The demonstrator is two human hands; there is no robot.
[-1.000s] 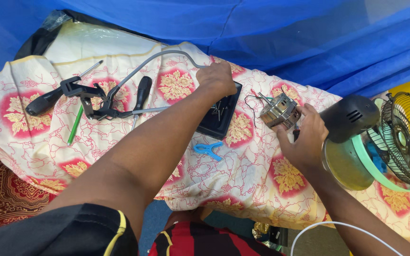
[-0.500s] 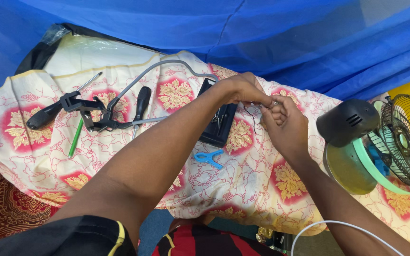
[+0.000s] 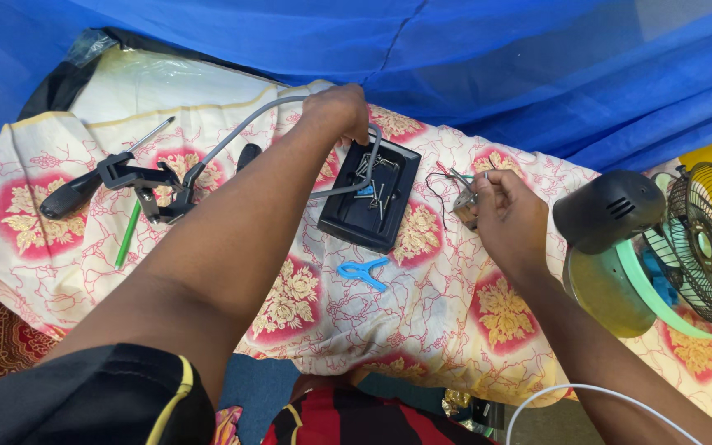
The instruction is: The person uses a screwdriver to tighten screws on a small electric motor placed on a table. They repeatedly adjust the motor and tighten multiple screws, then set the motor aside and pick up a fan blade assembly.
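While clutching motor [image 3: 465,203], right hand [image 3: 511,221].

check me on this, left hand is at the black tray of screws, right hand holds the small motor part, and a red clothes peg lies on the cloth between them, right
Not quite: the clothes peg is blue, not red, as the head view shows. The rest stands: the left hand is at the black tray of screws, and the right hand holds the small motor part, with the peg lying on the cloth between them.
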